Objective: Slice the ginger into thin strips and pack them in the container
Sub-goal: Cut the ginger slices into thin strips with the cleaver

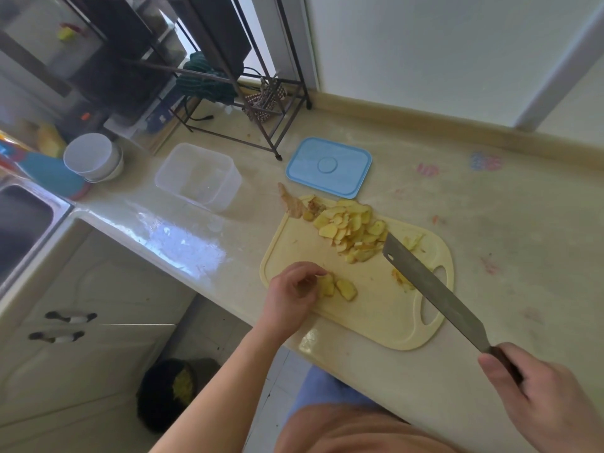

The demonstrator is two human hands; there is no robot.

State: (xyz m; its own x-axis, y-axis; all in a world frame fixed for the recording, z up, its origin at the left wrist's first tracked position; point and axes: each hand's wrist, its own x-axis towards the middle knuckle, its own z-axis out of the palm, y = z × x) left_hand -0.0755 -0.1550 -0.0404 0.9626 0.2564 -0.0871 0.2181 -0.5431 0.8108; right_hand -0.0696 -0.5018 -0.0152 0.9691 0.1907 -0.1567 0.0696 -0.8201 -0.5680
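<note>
A few ginger slices [340, 287] on the board [369, 308] at frame centre are pinched by the left hand [291, 291]. The knife [431, 286] is grasped by the right hand [542, 397], lower right. The container [199, 176] is seen upper left on the counter [490, 223].

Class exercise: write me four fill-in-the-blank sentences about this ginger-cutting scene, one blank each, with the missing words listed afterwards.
1. The right hand grips the handle of the ____.
2. The ginger slices lie piled on the yellow ____.
3. The lid lying on the counter is ____ in colour.
4. The clear container has no ____ on it.

Missing words: knife; cutting board; blue; lid
</note>
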